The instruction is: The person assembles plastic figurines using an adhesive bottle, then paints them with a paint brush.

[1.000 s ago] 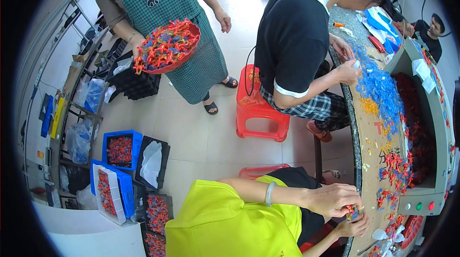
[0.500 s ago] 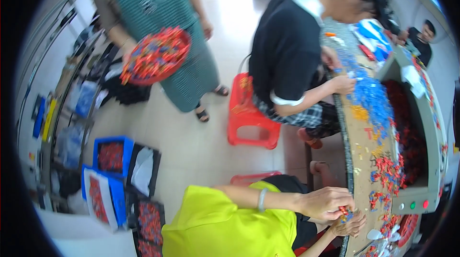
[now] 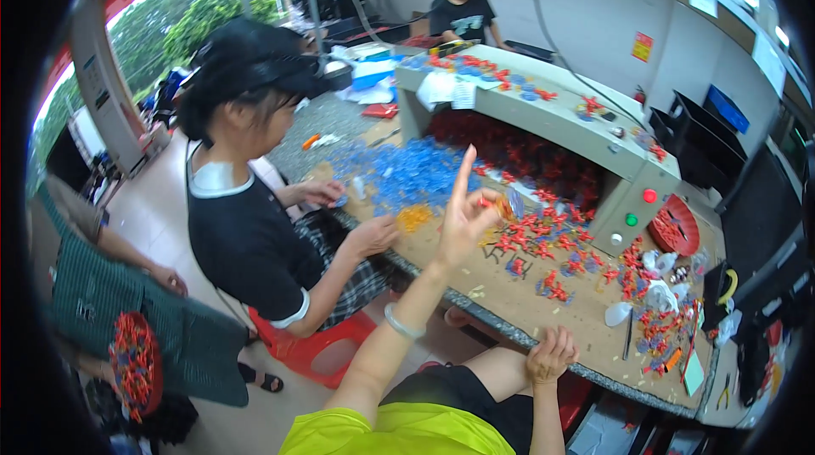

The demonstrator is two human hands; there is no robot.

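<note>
My left hand is raised over the table with its index finger stretched up. Its thumb and other fingers pinch a small red-and-blue plastic piece, partly hidden by the fingers. At the table's near edge my right hand rests with loosely bent fingers, slightly apart, and nothing visible in them. Beyond my left hand lie scattered red-and-blue plastic pieces on the brown tabletop. A heap of blue plastic pieces spreads to its left, with a small yellow pile beside it.
A grey machine with coloured buttons spans the table's back, red pieces inside its opening. To the right are a red basket and pliers. A co-worker in black sits at left; another person holds a red basin.
My view has swung toward the table and machine. My hands have parted: the left has lifted away with the plastic piece, while the right has let go and settled at the table edge.
</note>
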